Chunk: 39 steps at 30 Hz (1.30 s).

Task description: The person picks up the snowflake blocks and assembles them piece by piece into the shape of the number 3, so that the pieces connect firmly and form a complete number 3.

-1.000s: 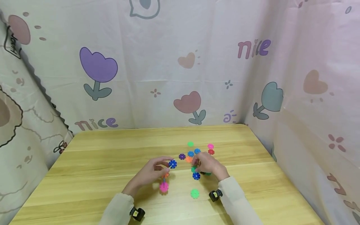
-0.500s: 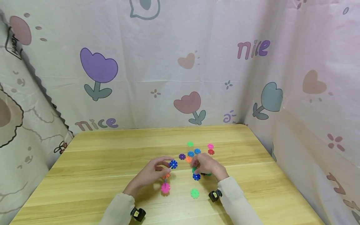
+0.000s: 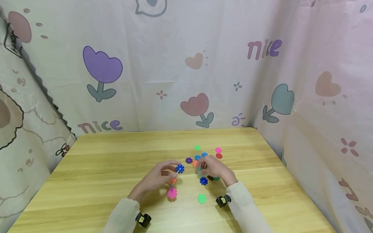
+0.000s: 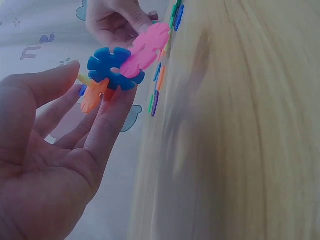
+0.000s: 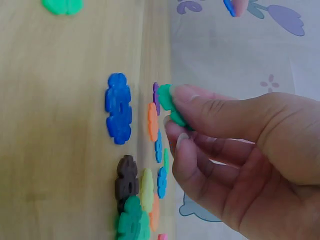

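My left hand (image 3: 157, 178) pinches a joined chain of plastic snowflake discs above the table. In the left wrist view the chain shows a pink disc (image 4: 145, 50), a blue disc (image 4: 115, 67), an orange disc (image 4: 93, 97) and a sliver of yellow disc (image 4: 84, 79) by the thumb. A dark blue disc (image 3: 180, 168) stands at its far end in the head view. My right hand (image 3: 215, 167) pinches a green snowflake disc (image 5: 165, 97) between thumb and fingers, raised off the table; the fingers hide part of it.
On the wooden table (image 3: 116, 155) several loose discs lie around my right hand. Among them are a dark blue one (image 3: 203, 181), a brown one (image 5: 126, 180), a purple one (image 3: 188, 160) and a red one (image 3: 219, 156). A light green disc (image 3: 202, 198) lies nearer the front.
My right hand has picked the green disc up from beside the dark blue loose disc and raised it slightly. My left hand and the chain have shifted a little to the right.
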Tool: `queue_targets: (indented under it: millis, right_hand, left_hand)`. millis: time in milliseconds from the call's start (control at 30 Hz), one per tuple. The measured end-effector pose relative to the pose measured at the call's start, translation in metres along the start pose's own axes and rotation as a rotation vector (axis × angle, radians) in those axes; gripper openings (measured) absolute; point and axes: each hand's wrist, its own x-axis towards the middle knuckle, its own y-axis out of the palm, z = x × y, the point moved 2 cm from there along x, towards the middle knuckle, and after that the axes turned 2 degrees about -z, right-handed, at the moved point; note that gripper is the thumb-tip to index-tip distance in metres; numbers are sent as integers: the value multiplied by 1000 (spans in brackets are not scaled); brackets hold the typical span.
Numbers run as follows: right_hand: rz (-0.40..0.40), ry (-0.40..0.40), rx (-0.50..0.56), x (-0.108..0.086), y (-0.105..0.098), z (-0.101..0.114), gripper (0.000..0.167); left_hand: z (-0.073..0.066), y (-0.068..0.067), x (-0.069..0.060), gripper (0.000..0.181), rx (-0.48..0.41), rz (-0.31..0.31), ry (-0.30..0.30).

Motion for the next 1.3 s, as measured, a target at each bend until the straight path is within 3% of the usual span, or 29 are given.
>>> queue_targets:
  millis: [233,800,1300]
  right_hand:
    - [-42,-12,34,2,-1,6,12]
    - [-149,-79,105,3,-3,24,13]
    - [-170,-87,109,4,3,31,10]
  left_hand:
    - [-1,1,1,45,7,8,2]
    - [0,0,2,44,-5,-38,-21]
    - [3,1,2,44,-12,-43,-39]
